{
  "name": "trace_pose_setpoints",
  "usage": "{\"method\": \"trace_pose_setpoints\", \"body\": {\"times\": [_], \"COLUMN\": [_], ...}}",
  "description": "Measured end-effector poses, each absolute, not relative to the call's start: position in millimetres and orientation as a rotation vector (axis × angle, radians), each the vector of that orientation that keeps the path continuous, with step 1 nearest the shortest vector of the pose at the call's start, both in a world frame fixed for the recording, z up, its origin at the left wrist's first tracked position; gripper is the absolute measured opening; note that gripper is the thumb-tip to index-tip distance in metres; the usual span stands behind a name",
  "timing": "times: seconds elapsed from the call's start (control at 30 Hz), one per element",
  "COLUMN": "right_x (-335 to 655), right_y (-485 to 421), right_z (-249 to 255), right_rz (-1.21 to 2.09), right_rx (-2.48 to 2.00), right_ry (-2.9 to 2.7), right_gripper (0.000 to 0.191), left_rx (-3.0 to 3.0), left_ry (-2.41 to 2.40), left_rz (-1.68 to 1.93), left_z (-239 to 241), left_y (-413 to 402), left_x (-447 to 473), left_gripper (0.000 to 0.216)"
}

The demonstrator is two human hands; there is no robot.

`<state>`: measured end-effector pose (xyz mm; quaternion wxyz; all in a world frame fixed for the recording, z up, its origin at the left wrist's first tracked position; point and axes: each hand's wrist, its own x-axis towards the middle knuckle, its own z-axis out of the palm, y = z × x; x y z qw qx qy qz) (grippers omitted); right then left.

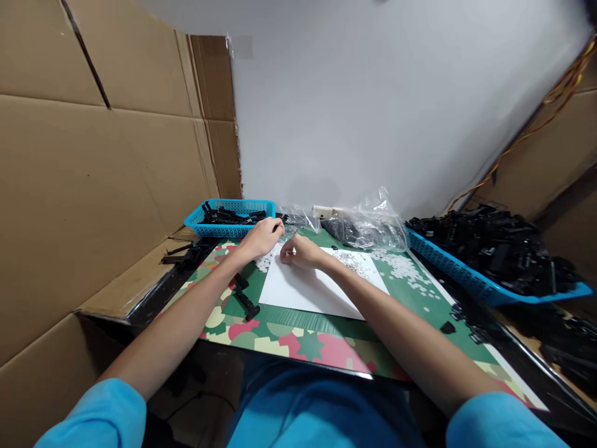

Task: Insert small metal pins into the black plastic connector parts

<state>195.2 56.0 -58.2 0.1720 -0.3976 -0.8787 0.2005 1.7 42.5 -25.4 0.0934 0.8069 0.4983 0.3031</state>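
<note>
My left hand (265, 236) is beside the front corner of a blue basket (219, 231) of black plastic parts. Its fingers are curled closed, and what they may hold is hidden; a small dark piece shows at the fingertips. My right hand (302, 251) is over a white sheet of paper (303, 289), its fingers pinched together around something too small to make out. Tiny metallic pieces (352, 264) are scattered on the paper to its right. Left of the sheet lies a black plastic part (245, 305). White discs (263, 262) sit partly behind my left hand.
More white discs (403, 269) spread right of the paper on the green mat (410, 305). Clear plastic bags (368, 230) lie at the back. A large blue basket (476, 287) heaped with black parts stands right. Cardboard walls (140, 168) enclose the left side.
</note>
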Motion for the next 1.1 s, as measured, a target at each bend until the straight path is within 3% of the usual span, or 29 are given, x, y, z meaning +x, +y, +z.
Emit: {"method": "trace_pose_setpoints", "body": {"times": [0.27,0.4,0.57,0.77,1.1], "right_x": [209.6,244.7,269.1,250.2,245.5], "right_y": [44.8,29.7,-4.0,-22.7,-25.9], "right_z": [-46.0,-29.0,-27.6,-35.2,-38.2], "right_rz": [0.513,0.590,0.875,1.352,1.402], "right_rx": [-1.167,-1.028,-0.990,-0.745,-0.738], "right_ry": [-2.430,-2.136,-1.750,-1.364,-1.275], "right_gripper": [0.010,0.017,0.034,0.045,0.048], "left_rx": [2.321,2.162,2.117,2.230,2.212], "left_ry": [1.446,1.153,0.889,0.894,0.909], "left_rz": [0.988,1.033,1.039,1.274,1.352], "left_z": [-30.8,-35.0,-39.9,-45.8,-46.7], "left_y": [41.6,30.7,9.6,-1.2,-7.8], "left_x": [3.4,18.9,47.6,58.4,61.4], "left_gripper": [0.025,0.027,0.032,0.030,0.026]}}
